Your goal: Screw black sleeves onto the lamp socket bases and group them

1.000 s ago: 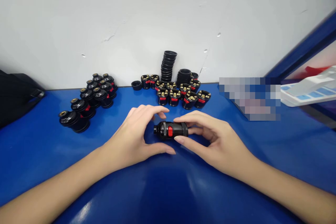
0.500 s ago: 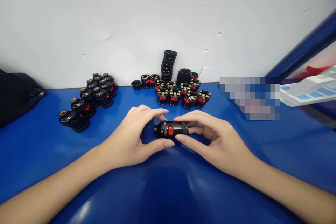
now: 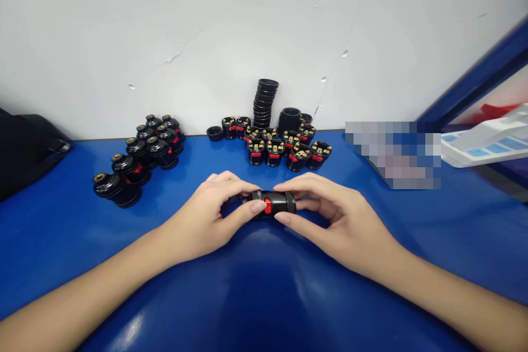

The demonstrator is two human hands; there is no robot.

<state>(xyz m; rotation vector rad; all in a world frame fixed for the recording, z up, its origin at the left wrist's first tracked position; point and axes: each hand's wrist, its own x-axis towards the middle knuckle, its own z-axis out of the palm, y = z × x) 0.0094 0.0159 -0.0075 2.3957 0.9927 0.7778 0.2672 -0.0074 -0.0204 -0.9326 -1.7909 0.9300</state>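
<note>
A black lamp socket with a red switch (image 3: pixel 275 203) lies sideways just above the blue table (image 3: pixel 247 297), held between both hands. My left hand (image 3: pixel 210 214) pinches its left end with thumb and fingers closed round the cap. My right hand (image 3: pixel 330 220) grips the right end, thumb below and fingers above. Behind them stands a cluster of black socket cores with brass contacts and red switches (image 3: pixel 284 148). Left of that sits a group of finished black sockets (image 3: pixel 136 159).
A tall stack of black rings (image 3: pixel 264 102) and a shorter stack (image 3: pixel 290 117) stand against the white wall, with a single ring (image 3: pixel 214 133) beside them. A black bag (image 3: pixel 25 148) lies at the far left. A white and blue tray (image 3: pixel 487 140) sits at the right.
My left hand has closed in from spread fingers to a pinch on the socket's left end. The right hand and the socket have barely moved.
</note>
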